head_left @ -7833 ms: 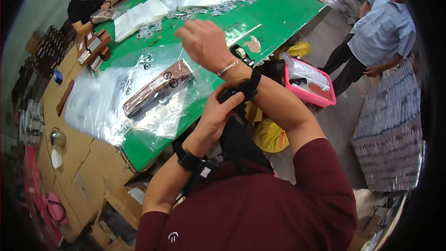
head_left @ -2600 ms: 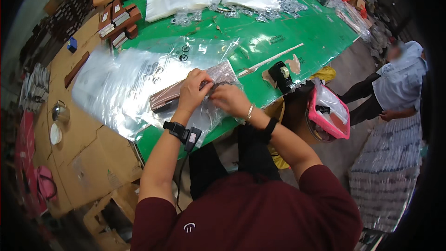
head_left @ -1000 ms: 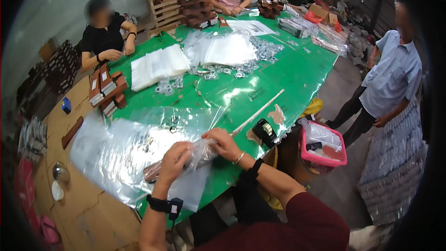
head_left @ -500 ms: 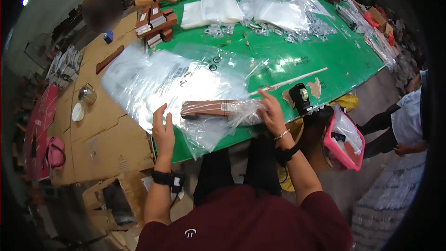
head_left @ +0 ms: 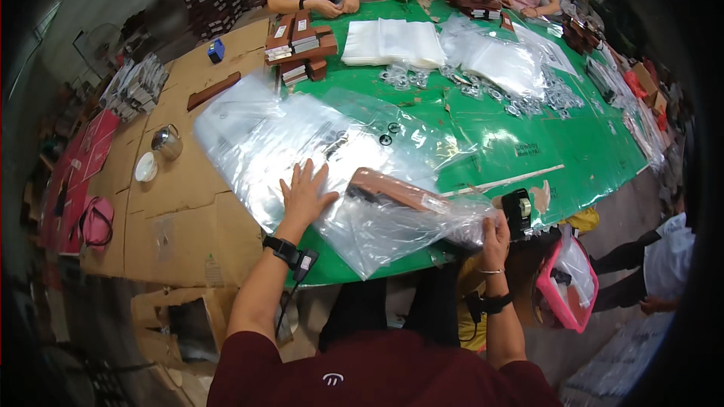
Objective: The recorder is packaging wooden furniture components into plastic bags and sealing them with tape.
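A long brown piece, perhaps wood, lies slantwise in a clear plastic bag at the near edge of the green table. My right hand is closed on the gathered right end of that bag. Fingers spread, my left hand rests on the stack of clear plastic bags, left of the brown piece. Just beyond my right hand stands a black tape dispenser.
Brown pieces are stacked at the far side, near a co-worker's hands. More bags and small clear plastic parts lie beyond. At left are a metal mug and white cup. A pink basket stands right.
My right hand has closed on the bag's end, and the bagged brown piece has turned, its right end now nearer me. My left hand has come down flat on the bags. The view has shifted.
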Tool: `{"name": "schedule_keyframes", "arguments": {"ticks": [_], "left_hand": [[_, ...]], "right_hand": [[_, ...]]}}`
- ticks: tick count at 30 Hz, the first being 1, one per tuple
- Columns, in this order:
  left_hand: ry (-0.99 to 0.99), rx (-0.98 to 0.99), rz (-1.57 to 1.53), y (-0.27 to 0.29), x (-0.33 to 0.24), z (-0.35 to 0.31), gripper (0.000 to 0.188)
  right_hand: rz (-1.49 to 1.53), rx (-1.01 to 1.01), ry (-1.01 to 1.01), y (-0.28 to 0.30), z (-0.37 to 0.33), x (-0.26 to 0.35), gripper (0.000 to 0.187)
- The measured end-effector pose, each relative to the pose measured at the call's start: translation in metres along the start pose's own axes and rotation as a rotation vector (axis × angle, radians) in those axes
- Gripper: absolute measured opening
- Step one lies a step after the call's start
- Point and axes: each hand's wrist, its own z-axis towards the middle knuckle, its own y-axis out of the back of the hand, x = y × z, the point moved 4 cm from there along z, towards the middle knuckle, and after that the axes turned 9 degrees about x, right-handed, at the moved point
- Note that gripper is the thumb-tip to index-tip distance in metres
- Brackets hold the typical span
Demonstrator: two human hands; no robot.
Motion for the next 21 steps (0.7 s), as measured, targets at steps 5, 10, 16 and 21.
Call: {"name": "schedule_keyframes", "arguments": {"ticks": [5, 10, 16, 21], "left_hand": [[0.18, 0.054, 0.014, 0.021, 0.06, 0.02, 0.077], [0.273, 0.023, 0.058, 0.041, 0.104, 0.032, 0.073], [0.11, -0.18, 0.093, 0.048, 0.049, 0.015, 0.072], [-0.1, 0.014, 0.022, 0.027, -0.012, -0.043, 0.082]], "right_hand": [[0.12, -0.146, -0.001, 0.004, 0.005, -0.007, 0.011], [0.178, -0.144, -0.028, 0.002, 0.016, -0.004, 0.013], [0.161, -0.178, -0.044, -0.008, 0.018, 0.002, 0.025], [0.107, -0.217, -0.055, -0.013, 0.011, -0.009, 0.026]]}}
